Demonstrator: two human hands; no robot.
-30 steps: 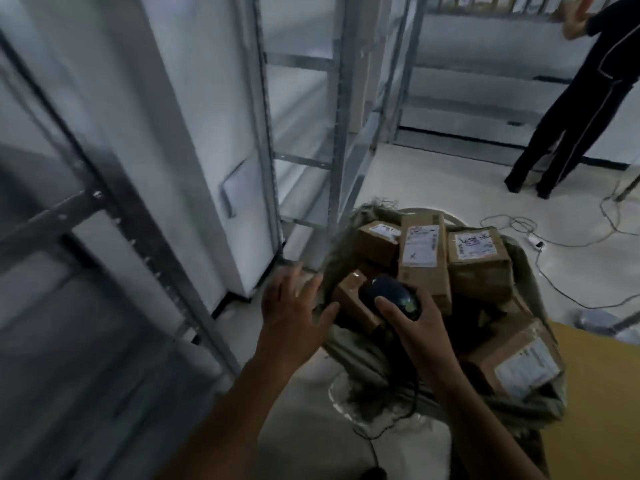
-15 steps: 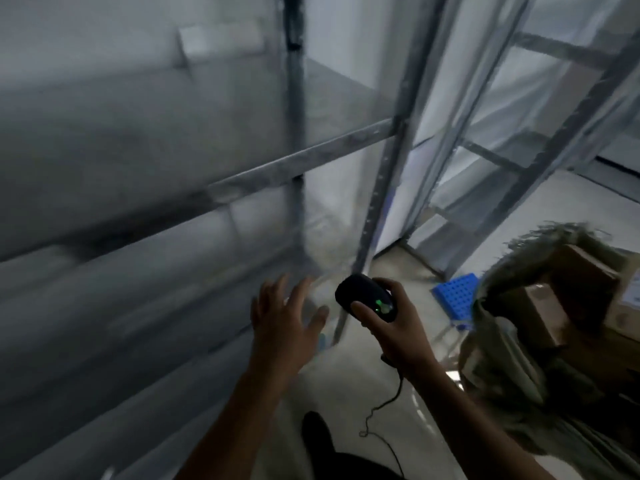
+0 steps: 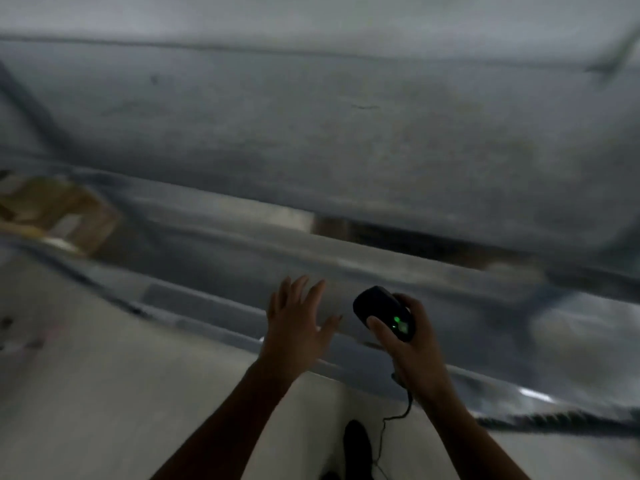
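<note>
My right hand (image 3: 414,344) grips a black handheld scanner (image 3: 382,311) with a green light glowing on it; a thin black cable (image 3: 398,415) hangs from its bottom. My left hand (image 3: 296,322) is held out beside it, fingers spread and straight, holding nothing. Both hands hover in front of a grey metal shelf rail (image 3: 346,258). The whole picture is blurred by motion.
A brown cardboard box (image 3: 59,211) sits on the shelf at the left. A grey shelf board (image 3: 311,133) fills the upper view. Pale floor (image 3: 86,393) lies at the lower left, and my dark shoe (image 3: 356,441) shows below between my arms.
The view has swung left, away from the sack of parcels and shelf uprights, onto a shelf face. My hands keep the same pose, the scanner still in my right hand.
</note>
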